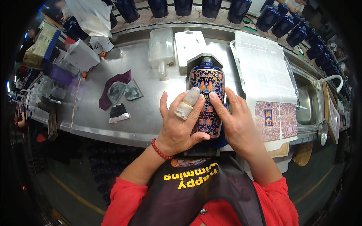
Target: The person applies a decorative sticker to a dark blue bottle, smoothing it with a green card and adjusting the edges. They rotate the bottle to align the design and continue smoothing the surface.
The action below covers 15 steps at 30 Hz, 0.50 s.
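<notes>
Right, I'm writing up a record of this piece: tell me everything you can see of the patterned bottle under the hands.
The patterned bottle is dark blue and glossy, perhaps glass or glazed ceramic, its body covered with ornate red, orange, gold and pale-blue motifs. The shoulder is plain blue; the short, narrow neck points away from the person. It lies face up over a dark angular support. The left hand and right hand touch its face.

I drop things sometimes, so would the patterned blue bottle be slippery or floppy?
The patterned blue bottle might be slippery, because its shoulder looks smooth and shiny. It's probably stiff: no dents show. Its glassy shine hints it could break.
</notes>
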Each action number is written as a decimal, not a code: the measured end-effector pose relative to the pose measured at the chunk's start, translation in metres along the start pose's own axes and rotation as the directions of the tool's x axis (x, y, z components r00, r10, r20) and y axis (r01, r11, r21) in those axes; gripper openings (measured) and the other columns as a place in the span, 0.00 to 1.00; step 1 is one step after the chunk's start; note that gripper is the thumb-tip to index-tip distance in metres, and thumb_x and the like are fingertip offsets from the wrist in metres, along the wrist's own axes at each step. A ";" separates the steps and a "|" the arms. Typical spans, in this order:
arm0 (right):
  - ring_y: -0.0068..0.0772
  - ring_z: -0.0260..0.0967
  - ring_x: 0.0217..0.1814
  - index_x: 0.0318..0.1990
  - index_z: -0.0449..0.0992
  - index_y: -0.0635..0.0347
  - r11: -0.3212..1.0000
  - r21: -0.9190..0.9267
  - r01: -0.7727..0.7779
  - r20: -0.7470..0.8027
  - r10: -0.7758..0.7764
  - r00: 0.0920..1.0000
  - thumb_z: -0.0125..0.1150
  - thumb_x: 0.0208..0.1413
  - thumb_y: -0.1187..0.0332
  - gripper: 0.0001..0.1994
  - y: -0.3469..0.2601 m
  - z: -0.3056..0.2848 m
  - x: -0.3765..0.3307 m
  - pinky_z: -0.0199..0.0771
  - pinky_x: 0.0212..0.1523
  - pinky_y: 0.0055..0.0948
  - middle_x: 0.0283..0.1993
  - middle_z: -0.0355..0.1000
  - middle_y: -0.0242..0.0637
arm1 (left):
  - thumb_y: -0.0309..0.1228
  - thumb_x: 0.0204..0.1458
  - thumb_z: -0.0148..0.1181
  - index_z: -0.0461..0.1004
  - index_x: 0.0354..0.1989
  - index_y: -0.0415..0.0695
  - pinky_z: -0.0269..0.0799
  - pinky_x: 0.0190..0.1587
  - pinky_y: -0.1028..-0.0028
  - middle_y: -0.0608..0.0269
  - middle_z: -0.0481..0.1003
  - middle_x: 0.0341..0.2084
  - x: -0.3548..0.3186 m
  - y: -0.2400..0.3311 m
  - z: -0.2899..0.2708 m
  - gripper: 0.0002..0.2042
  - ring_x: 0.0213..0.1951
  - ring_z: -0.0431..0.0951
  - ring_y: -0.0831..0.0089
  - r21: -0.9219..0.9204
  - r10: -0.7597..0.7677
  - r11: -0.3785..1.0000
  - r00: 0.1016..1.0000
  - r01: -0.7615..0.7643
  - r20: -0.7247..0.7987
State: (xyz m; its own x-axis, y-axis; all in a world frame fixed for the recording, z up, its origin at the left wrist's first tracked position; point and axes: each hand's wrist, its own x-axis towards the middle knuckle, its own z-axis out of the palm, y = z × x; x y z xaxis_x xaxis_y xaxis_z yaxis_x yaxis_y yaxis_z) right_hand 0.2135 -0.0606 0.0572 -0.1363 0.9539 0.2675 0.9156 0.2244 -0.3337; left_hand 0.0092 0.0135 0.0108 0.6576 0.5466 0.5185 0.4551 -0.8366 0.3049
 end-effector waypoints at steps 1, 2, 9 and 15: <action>0.63 0.62 0.66 0.72 0.65 0.52 1.000 0.003 -0.008 0.005 0.008 1.000 0.52 0.53 0.84 0.35 0.000 0.000 0.000 0.64 0.67 0.51 0.69 0.58 0.63 | 0.68 0.59 0.42 0.66 0.69 0.39 0.34 0.70 0.38 0.48 0.69 0.63 -0.001 0.000 0.000 0.44 0.65 0.63 0.52 0.000 -0.001 1.000 1.000 0.001 0.002; 0.63 0.62 0.66 0.72 0.65 0.52 1.000 0.007 -0.011 0.004 0.011 1.000 0.52 0.53 0.84 0.35 0.000 0.000 0.000 0.64 0.67 0.51 0.69 0.58 0.63 | 0.69 0.59 0.41 0.65 0.69 0.39 0.34 0.70 0.37 0.47 0.69 0.64 -0.002 0.000 0.000 0.45 0.65 0.63 0.52 -0.017 -0.005 1.000 1.000 0.005 0.002; 0.64 0.62 0.66 0.72 0.65 0.52 0.999 0.041 0.000 0.027 -0.001 1.000 0.54 0.55 0.82 0.34 -0.003 0.000 -0.008 0.64 0.66 0.51 0.69 0.58 0.63 | 0.71 0.58 0.38 0.64 0.71 0.38 0.33 0.70 0.37 0.46 0.67 0.65 -0.009 0.004 0.007 0.47 0.66 0.62 0.51 -0.072 -0.023 0.997 1.000 0.022 -0.017; 0.64 0.62 0.66 0.72 0.65 0.50 0.999 0.038 -0.008 0.008 0.008 1.000 0.54 0.55 0.82 0.34 -0.005 0.002 -0.009 0.64 0.66 0.51 0.69 0.57 0.64 | 0.71 0.58 0.38 0.64 0.71 0.39 0.33 0.70 0.37 0.46 0.66 0.65 -0.009 0.004 0.005 0.47 0.67 0.62 0.51 -0.015 0.002 1.000 1.000 -0.002 0.010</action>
State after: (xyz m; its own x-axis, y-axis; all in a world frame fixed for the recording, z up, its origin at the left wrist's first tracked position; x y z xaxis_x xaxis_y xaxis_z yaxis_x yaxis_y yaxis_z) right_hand 0.2092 -0.0697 0.0544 -0.1321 0.9571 0.2581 0.9017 0.2241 -0.3698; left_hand 0.0077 0.0055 0.0036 0.6648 0.5449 0.5109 0.4444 -0.8383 0.3159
